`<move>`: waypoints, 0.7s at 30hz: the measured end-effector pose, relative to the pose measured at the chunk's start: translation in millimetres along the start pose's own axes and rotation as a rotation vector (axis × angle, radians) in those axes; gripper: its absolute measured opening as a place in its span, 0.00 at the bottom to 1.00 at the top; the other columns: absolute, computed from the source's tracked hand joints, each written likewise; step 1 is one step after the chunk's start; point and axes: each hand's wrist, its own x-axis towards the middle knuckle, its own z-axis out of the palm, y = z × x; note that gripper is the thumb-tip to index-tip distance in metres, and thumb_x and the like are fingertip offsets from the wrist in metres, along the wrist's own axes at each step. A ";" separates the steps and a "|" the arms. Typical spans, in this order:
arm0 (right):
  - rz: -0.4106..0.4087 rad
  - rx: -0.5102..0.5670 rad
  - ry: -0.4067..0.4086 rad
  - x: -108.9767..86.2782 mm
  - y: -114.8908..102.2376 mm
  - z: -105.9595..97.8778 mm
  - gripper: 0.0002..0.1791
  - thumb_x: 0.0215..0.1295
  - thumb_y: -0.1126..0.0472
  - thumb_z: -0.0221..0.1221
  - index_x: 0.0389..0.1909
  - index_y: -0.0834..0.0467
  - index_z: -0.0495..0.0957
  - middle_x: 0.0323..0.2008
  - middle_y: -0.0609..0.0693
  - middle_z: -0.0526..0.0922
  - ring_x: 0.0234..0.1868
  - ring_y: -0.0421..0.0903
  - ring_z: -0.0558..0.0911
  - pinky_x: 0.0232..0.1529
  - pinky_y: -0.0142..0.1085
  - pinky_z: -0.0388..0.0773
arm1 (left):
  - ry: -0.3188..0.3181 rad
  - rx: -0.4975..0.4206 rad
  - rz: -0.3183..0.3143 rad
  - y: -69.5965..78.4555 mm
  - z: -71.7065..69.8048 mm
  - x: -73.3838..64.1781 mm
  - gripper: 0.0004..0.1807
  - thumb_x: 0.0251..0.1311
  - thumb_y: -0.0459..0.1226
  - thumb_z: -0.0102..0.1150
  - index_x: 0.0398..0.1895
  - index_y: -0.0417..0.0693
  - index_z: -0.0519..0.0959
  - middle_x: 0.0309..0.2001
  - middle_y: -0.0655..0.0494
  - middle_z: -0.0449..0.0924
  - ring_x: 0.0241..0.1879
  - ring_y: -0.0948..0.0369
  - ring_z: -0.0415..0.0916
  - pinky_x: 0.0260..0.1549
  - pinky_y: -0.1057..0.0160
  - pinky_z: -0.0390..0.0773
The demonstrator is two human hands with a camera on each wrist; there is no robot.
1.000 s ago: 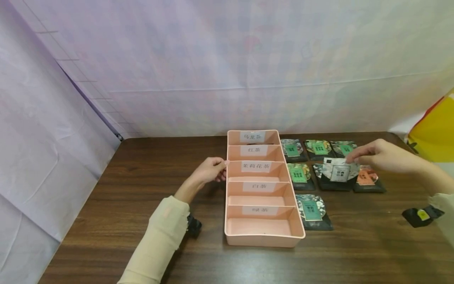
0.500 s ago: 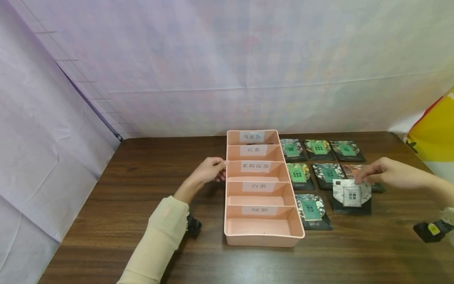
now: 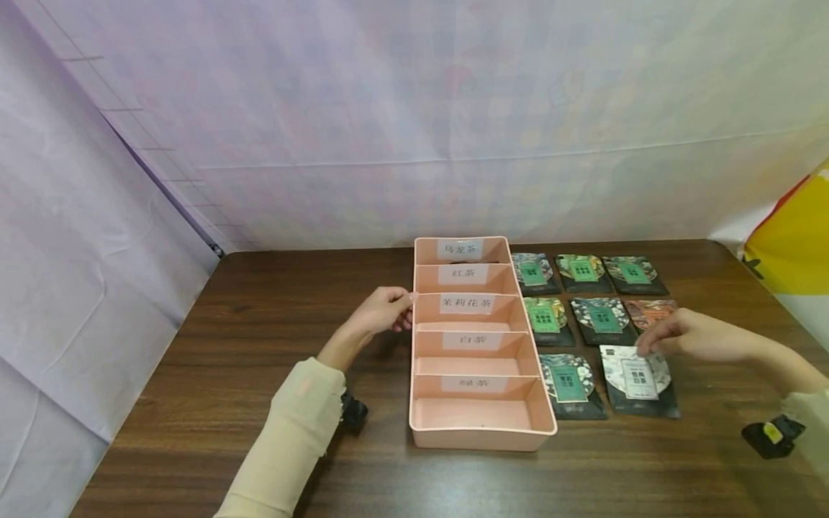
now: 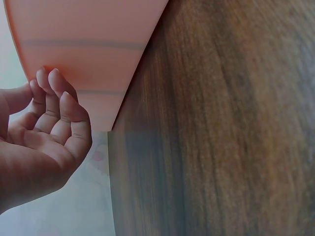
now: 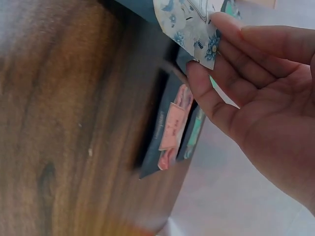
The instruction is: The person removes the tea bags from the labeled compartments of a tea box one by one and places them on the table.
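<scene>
My right hand (image 3: 696, 334) pinches the top edge of a white-and-black tea sachet (image 3: 640, 381) between thumb and fingers, low over the table at the front of the sachet rows. In the right wrist view the sachet's blue-flowered paper (image 5: 189, 29) shows at the fingertips. My left hand (image 3: 382, 309) holds the left rim of a pink divided box (image 3: 482, 437), thumb at the rim and fingers curled against the outer wall, as the left wrist view shows. The box has several labelled compartments; a dark edge shows in the farthest one.
Several other tea sachets lie in rows right of the box, among them a green-labelled one (image 3: 570, 388) beside the held sachet and an orange one (image 3: 650, 314) partly behind my right hand. The brown wooden table (image 3: 259, 324) ends at a pale curtain (image 3: 388, 144).
My right hand has brought the white-and-black sachet toward the front, from over the middle row to the front row beside the green-labelled one. My left hand and the box stay put.
</scene>
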 end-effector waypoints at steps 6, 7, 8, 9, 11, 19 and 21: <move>0.004 0.006 -0.013 2.6 2.2 6.5 0.10 0.62 0.73 0.50 0.36 0.63 0.81 0.39 0.58 0.81 0.38 0.31 0.76 0.34 0.31 0.76 | -0.006 -0.002 0.012 -1.3 0.0 1.2 0.16 0.68 0.39 0.44 0.25 0.37 0.71 0.21 0.53 0.71 0.20 0.63 0.71 0.20 0.69 0.70; 0.016 0.004 -0.015 2.6 1.8 7.2 0.11 0.62 0.74 0.50 0.36 0.63 0.81 0.40 0.60 0.80 0.39 0.30 0.76 0.34 0.30 0.76 | -0.008 -0.004 0.013 -1.3 -0.1 1.2 0.16 0.68 0.39 0.44 0.25 0.37 0.71 0.21 0.53 0.71 0.20 0.63 0.71 0.20 0.69 0.70; 0.028 0.002 -0.017 2.7 1.4 7.8 0.11 0.62 0.74 0.50 0.36 0.63 0.81 0.41 0.61 0.80 0.39 0.30 0.76 0.34 0.30 0.76 | -0.008 -0.005 0.014 -1.3 -0.2 1.1 0.16 0.68 0.39 0.44 0.26 0.37 0.71 0.21 0.53 0.71 0.20 0.63 0.71 0.20 0.69 0.70; 0.043 0.000 -0.020 2.7 0.8 8.3 0.11 0.62 0.73 0.50 0.36 0.63 0.81 0.41 0.61 0.79 0.40 0.30 0.75 0.35 0.30 0.75 | -0.008 -0.005 0.015 -1.3 -0.3 1.0 0.16 0.68 0.39 0.44 0.26 0.37 0.71 0.21 0.53 0.71 0.20 0.63 0.71 0.20 0.69 0.70; 0.069 -0.005 -0.022 3.0 -0.3 9.1 0.11 0.62 0.73 0.50 0.37 0.63 0.81 0.43 0.62 0.79 0.41 0.29 0.75 0.36 0.30 0.75 | -0.007 -0.004 0.016 -1.2 -0.6 0.7 0.16 0.68 0.39 0.44 0.26 0.37 0.71 0.21 0.53 0.71 0.20 0.64 0.71 0.20 0.69 0.70; 0.016 -0.050 0.015 1.8 0.1 9.2 0.11 0.62 0.74 0.50 0.37 0.64 0.80 0.41 0.58 0.80 0.40 0.31 0.76 0.35 0.29 0.75 | -0.005 -0.010 0.010 -1.9 0.0 1.5 0.16 0.68 0.39 0.44 0.25 0.37 0.70 0.21 0.53 0.71 0.20 0.63 0.71 0.19 0.69 0.70; -0.007 -0.058 0.026 1.9 1.5 8.7 0.10 0.62 0.75 0.50 0.38 0.66 0.80 0.40 0.56 0.81 0.40 0.30 0.76 0.35 0.29 0.75 | -0.007 -0.013 0.011 -2.1 0.0 1.8 0.16 0.68 0.39 0.44 0.25 0.37 0.70 0.21 0.53 0.71 0.20 0.63 0.71 0.20 0.69 0.70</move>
